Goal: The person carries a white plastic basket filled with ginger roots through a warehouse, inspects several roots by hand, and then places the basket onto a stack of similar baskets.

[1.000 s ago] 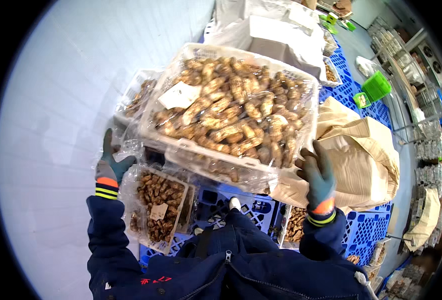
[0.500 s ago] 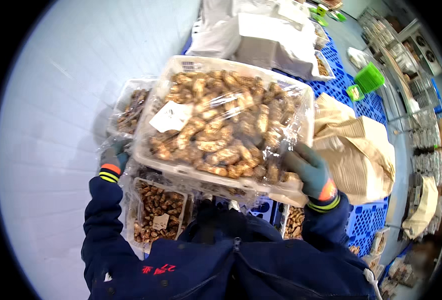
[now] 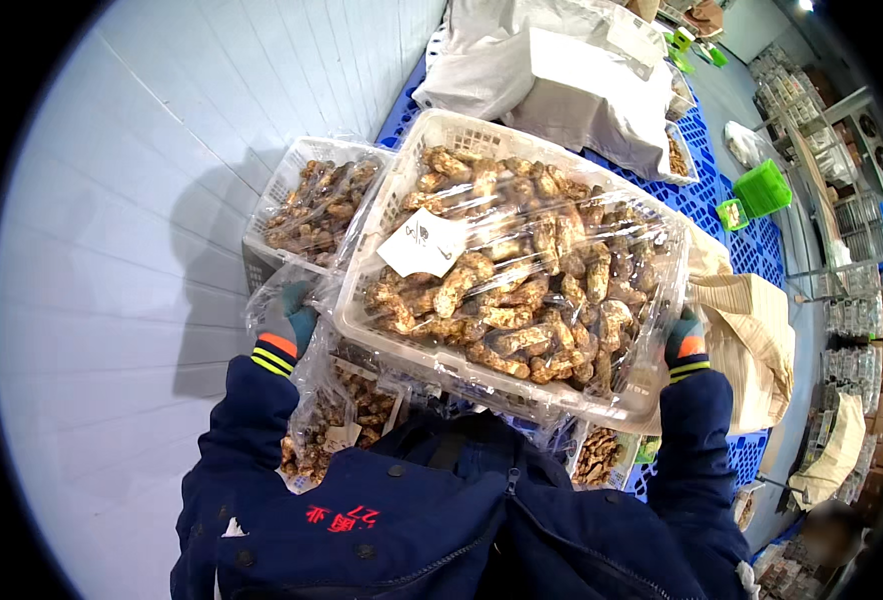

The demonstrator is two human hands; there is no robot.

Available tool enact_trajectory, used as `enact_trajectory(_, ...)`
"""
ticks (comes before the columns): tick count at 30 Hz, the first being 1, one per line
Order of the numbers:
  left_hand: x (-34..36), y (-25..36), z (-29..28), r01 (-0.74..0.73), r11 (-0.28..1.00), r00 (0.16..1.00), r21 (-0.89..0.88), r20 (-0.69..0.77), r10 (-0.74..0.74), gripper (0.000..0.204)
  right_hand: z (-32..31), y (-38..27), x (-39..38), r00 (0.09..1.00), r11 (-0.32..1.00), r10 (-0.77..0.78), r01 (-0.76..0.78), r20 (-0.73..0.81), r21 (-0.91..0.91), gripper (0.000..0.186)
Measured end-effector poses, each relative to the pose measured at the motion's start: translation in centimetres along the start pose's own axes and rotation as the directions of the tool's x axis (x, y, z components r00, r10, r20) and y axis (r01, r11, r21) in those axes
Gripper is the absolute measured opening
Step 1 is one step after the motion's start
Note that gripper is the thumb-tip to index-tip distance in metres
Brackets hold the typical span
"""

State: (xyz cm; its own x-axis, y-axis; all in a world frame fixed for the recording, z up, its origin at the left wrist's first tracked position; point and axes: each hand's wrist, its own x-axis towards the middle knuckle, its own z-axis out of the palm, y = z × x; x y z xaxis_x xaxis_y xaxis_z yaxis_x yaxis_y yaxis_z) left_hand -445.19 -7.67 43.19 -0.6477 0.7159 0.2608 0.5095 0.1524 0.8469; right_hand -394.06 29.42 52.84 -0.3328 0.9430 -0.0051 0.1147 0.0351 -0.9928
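Mid-view, a big white crate (image 3: pixel 452 135) holds brown mushrooms (image 3: pixel 507 318) under clear film (image 3: pixel 627 370); a smaller crate (image 3: pixel 282 183), just left, holds more. Left hand (image 3: pixel 300 320) and right hand (image 3: pixel 684 336) are apart at the big crate's sides, grip impossible to tell. A paper tag (image 3: pixel 424 245) lies over the mushrooms.

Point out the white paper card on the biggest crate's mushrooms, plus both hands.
White paper card (image 3: pixel 423 243): head view, middle of its face.
Left hand (image 3: pixel 300 319): head view, on the teal glove.
Right hand (image 3: pixel 685 330): head view, glove above the orange band.
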Motion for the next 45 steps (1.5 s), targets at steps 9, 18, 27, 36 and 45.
enact_trajectory(9, -1.7, 4.0, -2.2, -0.044, 0.959, 0.982, 0.282, -0.162, 0.092, 0.029, 2.8, -10.0, -5.2, 0.994, 0.955, -0.095, 0.076, -0.052, -0.286, 0.021)
enact_trajectory(18, -2.5, 4.4, -2.5, -0.011, 0.97, 0.987, 0.241, -0.154, 0.049, 0.029, -3.4, -3.3, -2.3, 0.997, 0.985, -0.01, -0.004, -0.081, -0.174, 0.028)
enact_trajectory(27, 5.8, 11.5, -8.3, 0.017, 0.959, 0.989, -0.282, -0.133, -0.057, 0.03, -4.1, -1.2, -1.9, 0.985, 0.928, -0.095, 0.036, -0.142, -0.37, 0.026)
enact_trajectory(36, 18.7, 14.9, 4.5, 0.015, 1.0, 0.906, 0.015, 0.422, -0.02, 0.074, -6.4, 1.6, -1.7, 0.978, 0.98, -0.04, -0.001, -0.206, -0.198, 0.034)
enact_trajectory(45, 21.3, 14.3, 10.3, -0.139, 0.934, 0.769, -0.328, 0.559, 0.311, 0.075, -4.7, 0.3, -4.0, 0.949, 0.975, -0.117, 0.055, -0.293, -0.214, 0.032)
